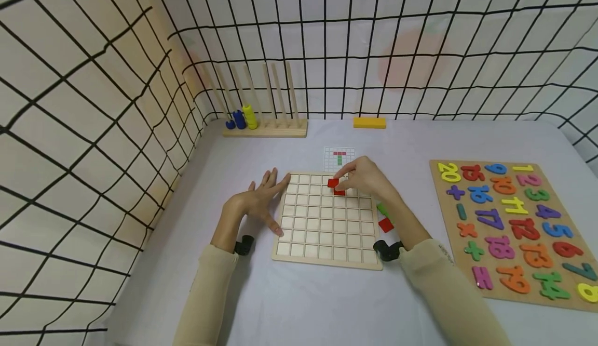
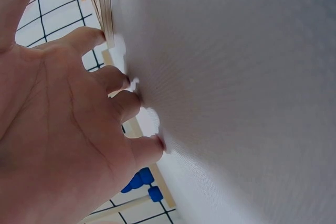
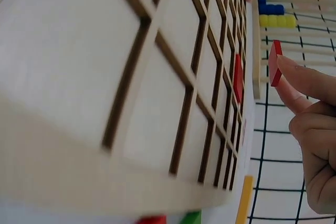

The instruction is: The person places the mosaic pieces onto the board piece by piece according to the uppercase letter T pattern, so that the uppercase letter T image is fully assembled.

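Bright, soft light on the worktop (image 1: 317,307); shadow by left sleeve (image 1: 205,289); mesh (image 1: 135,98) bowed at edges; right-wrist view blurs the near board rim (image 3: 63,163).

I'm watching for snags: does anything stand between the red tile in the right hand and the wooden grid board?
Nothing visible does: open space separates the held red tile from the wooden grid board. A second red tile lies on it, close by.

Long, beige sleeves (image 1: 207,291) are worn with two rounded black wrist cameras (image 1: 244,245).
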`<state>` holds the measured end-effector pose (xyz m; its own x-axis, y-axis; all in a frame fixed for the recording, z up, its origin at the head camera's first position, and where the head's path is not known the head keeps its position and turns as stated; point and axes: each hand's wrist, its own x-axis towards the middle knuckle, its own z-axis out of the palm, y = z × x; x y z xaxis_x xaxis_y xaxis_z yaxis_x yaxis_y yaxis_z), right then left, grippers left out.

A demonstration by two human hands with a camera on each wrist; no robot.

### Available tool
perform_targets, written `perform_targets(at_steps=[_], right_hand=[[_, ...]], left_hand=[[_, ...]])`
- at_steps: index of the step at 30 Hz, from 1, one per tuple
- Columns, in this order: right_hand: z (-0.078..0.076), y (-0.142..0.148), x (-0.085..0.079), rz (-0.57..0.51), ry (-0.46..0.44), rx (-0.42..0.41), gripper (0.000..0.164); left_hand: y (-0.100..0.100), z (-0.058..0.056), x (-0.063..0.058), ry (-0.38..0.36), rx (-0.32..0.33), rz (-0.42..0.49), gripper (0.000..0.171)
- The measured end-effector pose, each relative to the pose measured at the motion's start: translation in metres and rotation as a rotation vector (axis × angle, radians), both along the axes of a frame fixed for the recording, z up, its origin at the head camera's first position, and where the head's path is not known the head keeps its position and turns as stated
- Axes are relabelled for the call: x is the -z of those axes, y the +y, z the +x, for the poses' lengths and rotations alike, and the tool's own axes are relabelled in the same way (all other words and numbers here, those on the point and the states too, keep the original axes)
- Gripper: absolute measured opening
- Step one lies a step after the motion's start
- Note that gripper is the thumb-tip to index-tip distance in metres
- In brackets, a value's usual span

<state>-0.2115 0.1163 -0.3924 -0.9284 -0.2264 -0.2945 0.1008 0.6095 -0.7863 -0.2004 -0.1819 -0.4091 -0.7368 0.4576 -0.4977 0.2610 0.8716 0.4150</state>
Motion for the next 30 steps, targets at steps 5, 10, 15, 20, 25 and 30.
perform_targets(at_steps=[5,10,15,20,25,30], right_hand=[[-0.003,-0.012,0.003,0.002,-0.027,0.011,0.027],[-0.005,-0.018,0.004,0.030,-0.025,0.010,0.027],[-0.007,-0.021,0.006,0.053,-0.038,0.003,0.028],[-0.007,-0.023,0.007,0.080,-0.029,-0.002,0.028],[-0.007,-0.023,0.009,0.114,-0.001,-0.017,0.027],[-0.006,-0.023,0.009,0.120,-0.001,-0.026,0.026]], left_hand=[[0.002,0.000,-0.001,0.001,-0.005,-0.014,0.149],[0.003,-0.001,-0.001,0.003,-0.016,-0.023,0.149],[0.002,0.000,-0.002,-0.003,-0.022,-0.025,0.149],[0.001,0.000,-0.002,-0.008,-0.019,-0.024,0.149],[0.002,0.000,-0.002,-0.002,-0.015,-0.029,0.149],[0.002,-0.001,-0.001,-0.003,-0.022,-0.030,0.149]])
